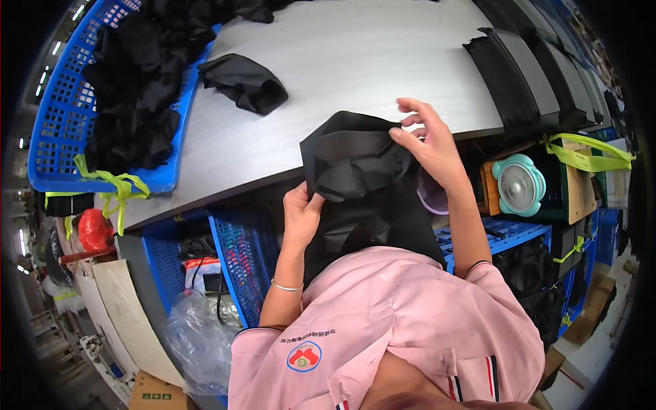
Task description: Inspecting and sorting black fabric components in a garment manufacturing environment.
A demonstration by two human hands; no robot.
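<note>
A black fabric piece (355, 171) hangs over the near edge of the grey table (342, 61) and down onto my lap. My left hand (301, 212) pinches its lower left edge just below the table edge. My right hand (427, 140) grips its upper right corner at the table edge, fingers partly spread. A second crumpled black fabric piece (244, 82) lies on the table further away, apart from both hands.
A blue plastic basket (61, 116) heaped with black fabric stands at the left of the table. Stacks of folded black pieces (526, 75) line the right side. Under the table are blue crates (239, 260), a clear plastic bag (198, 335) and a teal fan (519, 184).
</note>
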